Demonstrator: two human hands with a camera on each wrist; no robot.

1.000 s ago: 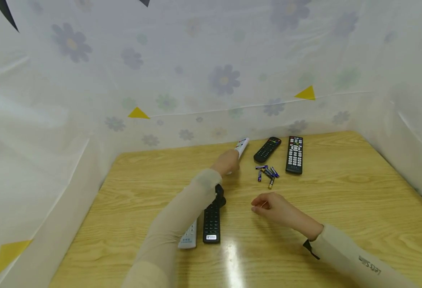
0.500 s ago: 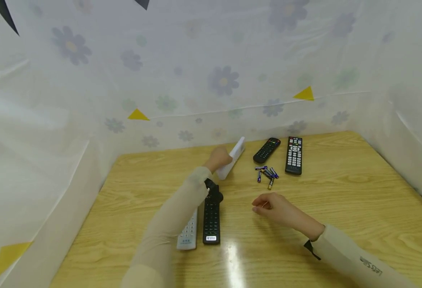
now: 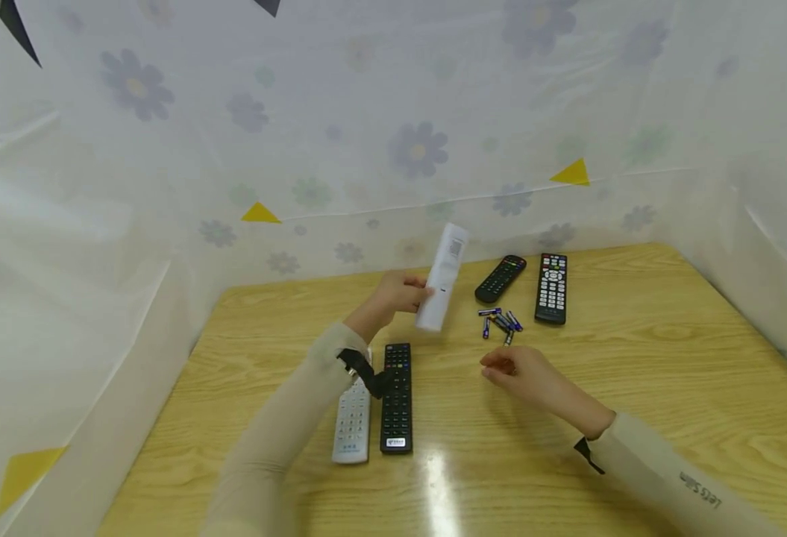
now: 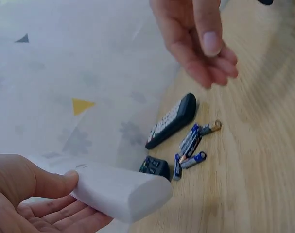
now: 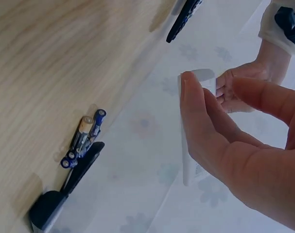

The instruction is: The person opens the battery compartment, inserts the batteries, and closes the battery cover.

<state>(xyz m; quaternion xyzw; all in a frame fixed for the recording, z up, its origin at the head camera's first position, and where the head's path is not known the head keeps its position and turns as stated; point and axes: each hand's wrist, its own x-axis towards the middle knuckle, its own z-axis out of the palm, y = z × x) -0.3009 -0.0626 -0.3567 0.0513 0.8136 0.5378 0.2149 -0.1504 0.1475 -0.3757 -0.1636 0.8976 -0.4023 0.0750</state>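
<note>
- Head view: left hand (image 3: 400, 292) pinches white remote (image 3: 441, 287) at its side, held above table (image 3: 662, 358), back face showing, far end overlapping floral sheet (image 3: 339, 112) past the back edge.
- Right hand (image 3: 527, 379) hovers apart from left, fingers loosely bent; bare wood between it and the right edge.
- Batteries (image 3: 500, 321) heaped just beyond its fingertips. Small black remote (image 3: 500, 279) and white-buttoned remote (image 3: 551, 289) sit near the back edge.
- Grey remote (image 3: 351, 429) and long black remote (image 3: 396, 418) lie side by side, nearer, under the left wrist strap (image 3: 362, 371); open wood right of them.
- Left wrist view: thumb on top, fingers under; rounded end pokes out free. Right hand well apart.
- Right wrist view: thumb and fingertips spread; fingers overlap white remote by line of sight only.
</note>
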